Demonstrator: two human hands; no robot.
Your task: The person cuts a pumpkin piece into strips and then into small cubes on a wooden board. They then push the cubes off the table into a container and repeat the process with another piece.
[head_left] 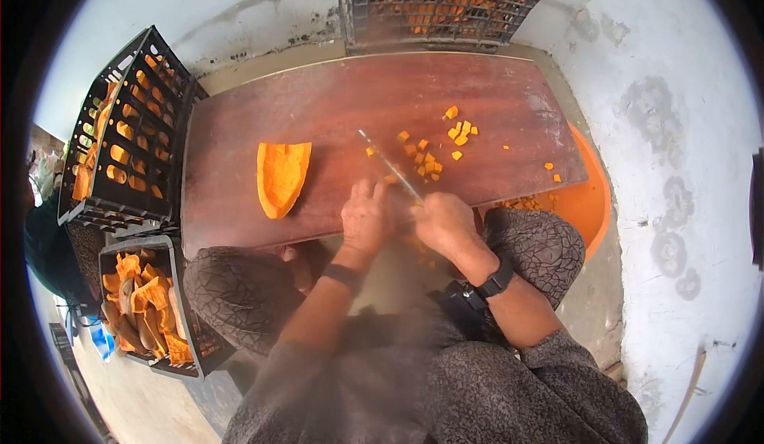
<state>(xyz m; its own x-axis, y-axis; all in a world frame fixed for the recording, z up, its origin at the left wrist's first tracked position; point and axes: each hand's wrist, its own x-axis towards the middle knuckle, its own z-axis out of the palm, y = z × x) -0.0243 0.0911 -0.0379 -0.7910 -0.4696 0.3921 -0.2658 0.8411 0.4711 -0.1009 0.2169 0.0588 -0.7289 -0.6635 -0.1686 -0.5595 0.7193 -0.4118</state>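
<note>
My right hand (446, 223) is wrapped round the handle of a knife, whose thin blade (387, 162) points up and left over the reddish-brown board (334, 110). Close by on the left, my left hand (367, 215) has its fingers bent together at the board's near edge, beside an orange piece (390, 180); whether it grips anything is hidden. Small orange cubes (430, 167) lie scattered just beyond the blade, with more cubes (461, 132) farther back. A large hollowed orange wedge (282, 180) rests on the board's left part.
Black crates with orange pieces stand at the left (127, 146), the lower left (177, 285) and behind the board (446, 6). An orange basin (593, 197) sits under the board's right end, with cubes in it. Part of a person in dark clothing (48, 245) shows at far left.
</note>
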